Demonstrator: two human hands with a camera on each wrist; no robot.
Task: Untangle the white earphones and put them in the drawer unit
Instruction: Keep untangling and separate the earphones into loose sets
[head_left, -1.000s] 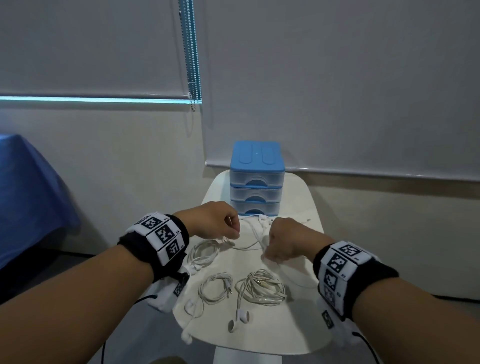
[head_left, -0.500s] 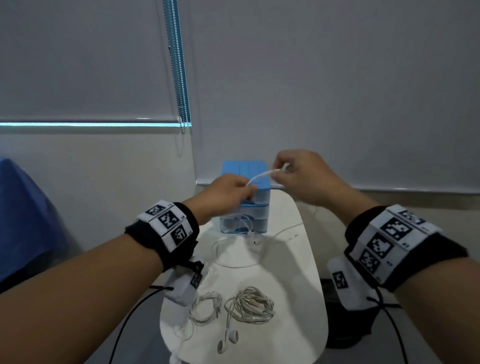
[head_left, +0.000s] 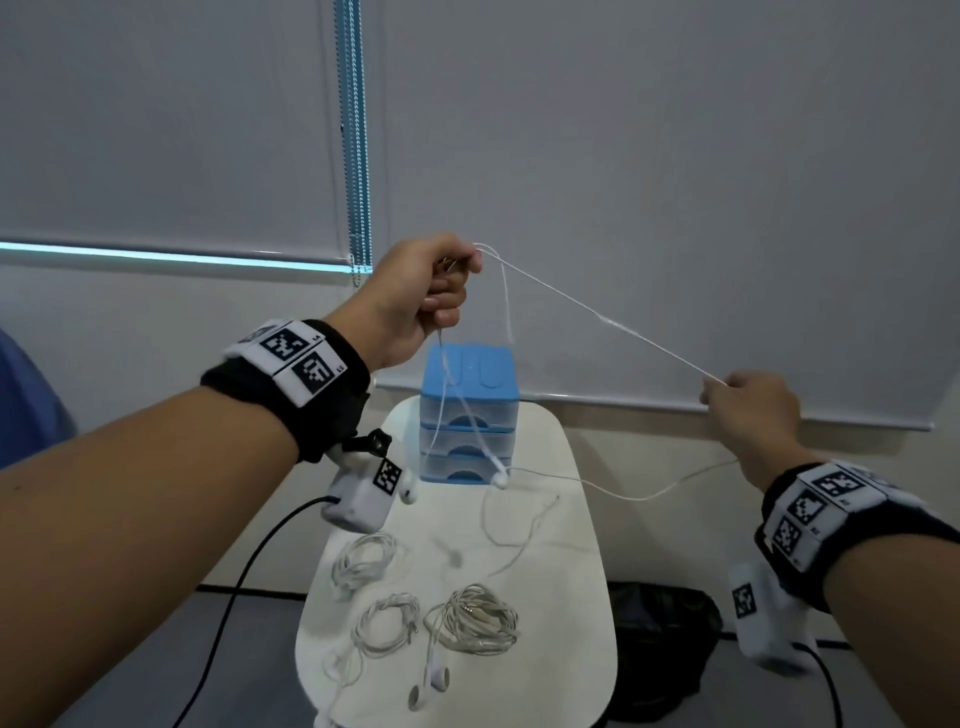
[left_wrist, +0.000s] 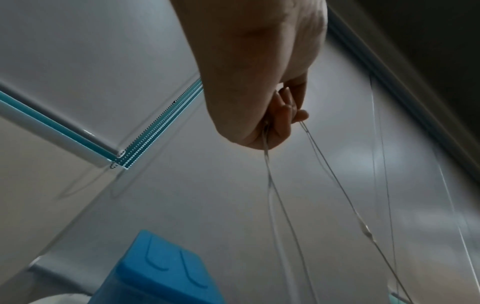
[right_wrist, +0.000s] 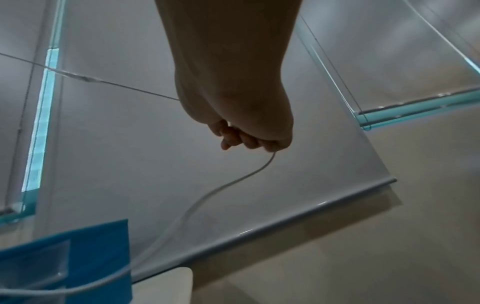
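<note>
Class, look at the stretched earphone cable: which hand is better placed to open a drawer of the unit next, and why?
Probably the left hand. It pinches the earphone cable almost directly above the drawer unit, whose drawers look closed. The right hand holds the cable well off to the side.

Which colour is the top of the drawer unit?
Blue: the top of the drawer unit is solid blue, and it shows best in the head view.

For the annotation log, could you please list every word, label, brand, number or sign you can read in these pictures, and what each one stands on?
No readable words, brands or numbers.
Left wristband: black-and-white square code markers; tiny characters beside them, too small to read.
Right wristband: the same markers and tiny print, unreadable.
Left wrist camera and right wrist camera: one code marker each, no text.
Drawer unit: no label visible.
</note>
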